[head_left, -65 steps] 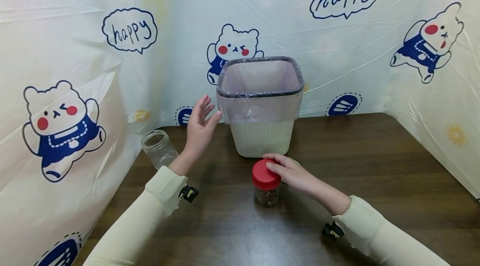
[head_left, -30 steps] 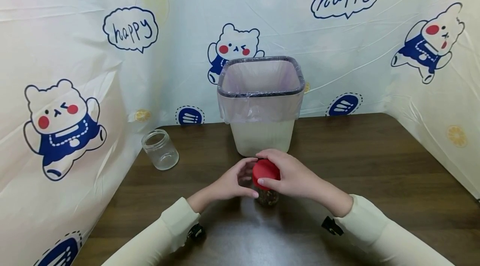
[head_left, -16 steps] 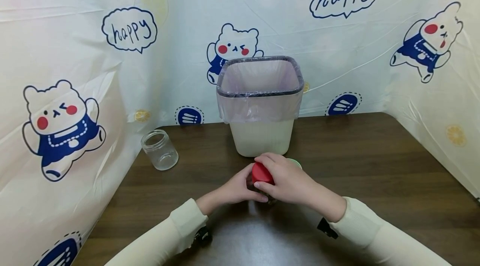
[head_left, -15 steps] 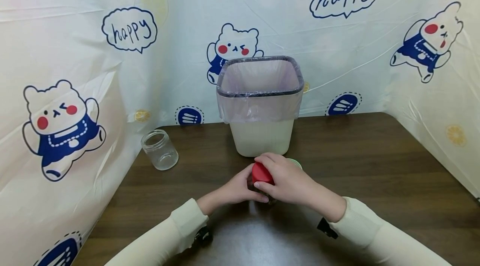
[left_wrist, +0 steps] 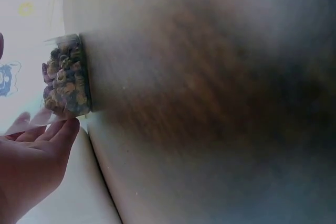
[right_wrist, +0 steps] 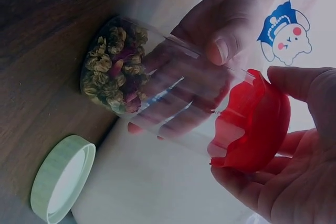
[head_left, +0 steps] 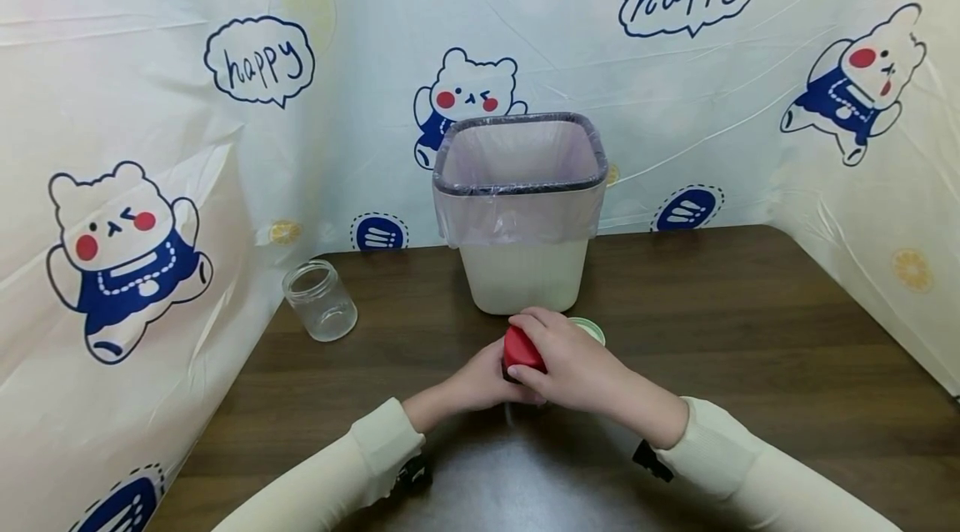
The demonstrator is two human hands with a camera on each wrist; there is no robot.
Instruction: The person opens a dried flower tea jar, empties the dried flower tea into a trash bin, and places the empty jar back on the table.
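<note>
A clear jar (right_wrist: 113, 69) of dried flower buds, yellowish with some reddish petals, stands on the table between both hands. My left hand (head_left: 480, 378) holds the jar's body; in the right wrist view its fingers pass behind the jar and its thumb lies along the near side. A red lid (head_left: 522, 348) covers the jar's mouth. My right hand (head_left: 581, 365) grips this lid, thumb on one side and fingers on the other. In the head view the hands hide most of the jar's body. The left wrist view shows the buds near the jar's base.
A waste bin (head_left: 525, 278) lined with a plastic bag stands just behind the hands. A clear glass jar without a lid (head_left: 321, 303) is at the table's left edge. Beside the right hand lies a pale green lid (right_wrist: 63, 177). Patterned cloth surrounds the wooden table (head_left: 750, 332).
My left hand came from the left, near the clear glass jar, and took hold of the flower jar. My right hand closed round the red lid, which has turned slightly.
</note>
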